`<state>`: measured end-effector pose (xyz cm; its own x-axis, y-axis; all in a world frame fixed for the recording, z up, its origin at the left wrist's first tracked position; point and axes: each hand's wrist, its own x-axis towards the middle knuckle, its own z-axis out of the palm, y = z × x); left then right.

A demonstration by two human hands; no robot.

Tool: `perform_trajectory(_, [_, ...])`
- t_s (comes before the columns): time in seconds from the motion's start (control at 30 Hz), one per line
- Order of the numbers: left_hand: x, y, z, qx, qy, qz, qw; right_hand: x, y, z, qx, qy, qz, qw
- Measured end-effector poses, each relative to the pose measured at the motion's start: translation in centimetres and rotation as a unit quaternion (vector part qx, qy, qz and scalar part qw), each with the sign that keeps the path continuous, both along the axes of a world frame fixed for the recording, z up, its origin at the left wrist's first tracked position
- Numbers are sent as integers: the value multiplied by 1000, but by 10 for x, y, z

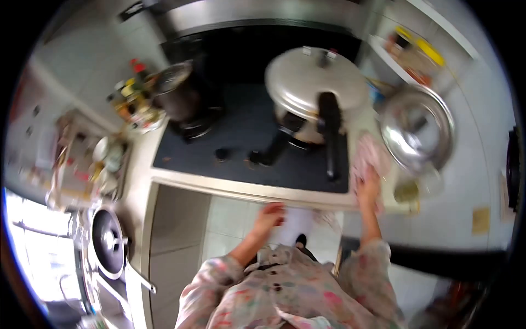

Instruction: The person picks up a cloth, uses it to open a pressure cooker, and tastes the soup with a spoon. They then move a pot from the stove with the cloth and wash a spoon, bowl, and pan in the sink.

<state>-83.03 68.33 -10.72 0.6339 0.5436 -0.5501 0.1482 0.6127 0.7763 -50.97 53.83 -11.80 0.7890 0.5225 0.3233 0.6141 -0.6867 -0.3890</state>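
My right hand (pixel 368 189) presses a pinkish cloth (pixel 369 156) onto the strip of counter right of the stove, with its fingers closed on the fabric. In front of the counter's edge hangs my left hand (pixel 269 216), its fingers loosely curled and a little apart, with nothing visible in it. A large silver pressure cooker (pixel 307 79) with a black handle sits on the dark stove (pixel 235 156), left of the cloth. Beside the cloth on the right, a shiny metal basin or lid (pixel 417 129) leans at the wall. Motion blurs parts of the view.
A dark pot (pixel 178 93) stands on the left burner, near several bottles (pixel 134 101). Farther left are a dish rack (pixel 90 164) and a frying pan (pixel 108 241). A container with yellowish contents (pixel 406 191) stands by the right counter edge. A wall shelf (pixel 400 63) holds jars.
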Motion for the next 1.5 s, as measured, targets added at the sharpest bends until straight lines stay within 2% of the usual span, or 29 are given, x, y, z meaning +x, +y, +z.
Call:
perform_trajectory(0.07, [-39,12,20,7,60,20,998,11,6,-22,-30,-100,-30,994])
perform_trajectory(0.17, [-78,26,20,-26,62,17,998,-7,22,-1,123,113,-37,985])
perform_trajectory(0.23, [-92,34,21,-39,29,21,999,-68,39,43,328,261,-20,908])
perform_trajectory(0.27, [-92,37,27,-17,6,19,1000,-89,39,47,336,341,1,878])
perform_trajectory(0.3, [-91,42,39,4,-17,11,1000,-129,52,68,411,390,52,823])
perform_trajectory(0.33, [-90,47,50,27,-36,-2,999,-144,55,37,407,424,24,809])
perform_trajectory(0.37, [-88,53,57,52,-48,2,997,-164,63,34,365,493,26,789])
perform_trajectory(0.43, [-92,62,68,101,-71,-1,992,-233,107,89,392,572,86,716])
perform_trajectory(0.47, [-97,67,73,101,-83,2,991,-248,123,79,380,595,72,705])
perform_trajectory(0.53, [-108,81,90,107,-108,5,988,-282,157,78,380,603,143,687])
perform_trajectory(0.63, [-133,108,119,149,-100,33,983,-317,198,107,418,654,178,605])
perform_trajectory(0.7, [-138,126,122,210,-99,67,970,-333,223,122,415,655,205,597])
perform_trajectory(0.8, [-142,157,132,169,-115,96,974,-348,256,127,402,638,230,615])
perform_trajectory(0.87, [-146,175,140,129,-131,150,972,-352,277,134,399,615,274,623])
perform_trajectory(0.93, [-151,187,144,112,-118,198,966,-354,297,139,363,549,295,692])
perform_trajectory(0.97, [-150,190,148,143,-112,239,954,-352,307,138,341,540,300,709])
perform_trajectory(1.07, [-164,212,119,267,-26,276,923,-347,334,139,339,504,326,724])
perform_trajectory(1.1, [-163,218,128,288,-16,294,911,-347,340,147,330,517,317,723])
perform_trajectory(1.23, [-160,250,128,227,-167,396,874,-341,369,132,330,553,315,697])
perform_trajectory(1.33, [-166,271,135,113,-287,401,863,-339,376,135,249,683,313,612])
perform_trajectory(1.37, [-169,276,133,101,-291,401,863,-342,377,130,226,670,353,613])
perform_trajectory(1.4, [-171,279,133,94,-291,393,867,-354,382,125,270,656,385,590])
perform_trajectory(1.47, [-171,284,134,78,-297,378,873,-364,379,126,297,672,373,567])
perform_trajectory(1.5, [-176,288,133,96,-306,348,881,-358,379,125,259,643,390,606])
